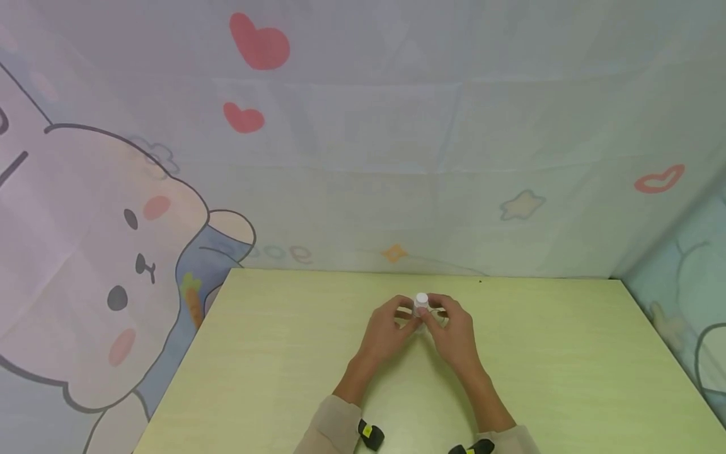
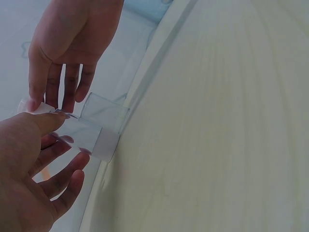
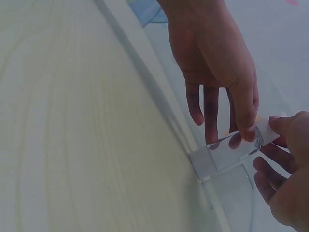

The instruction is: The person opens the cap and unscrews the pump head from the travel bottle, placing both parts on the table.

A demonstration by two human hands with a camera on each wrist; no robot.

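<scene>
A small bottle with a white cap [image 1: 421, 297] stands upright on the table between the two hands. Its glossy body [image 2: 79, 131] ends in a white lower part [image 3: 203, 163]. My left hand [image 1: 381, 334] grips the body, thumb near the neck and fingers on the far side. My right hand [image 1: 457, 335] pinches the cap between thumb and fingers, its other fingers loosely bent. Beside the bottle sits a clear, cup-like piece [image 2: 104, 113], which neither hand visibly holds; in the head view it is hard to make out.
The pale yellow-green table [image 1: 272, 353] spreads out on both sides of the hands. Behind its far edge hangs a cloth [image 1: 363, 208] printed with hearts and a cartoon rabbit. Another cloth [image 1: 686, 271] hangs along the right side.
</scene>
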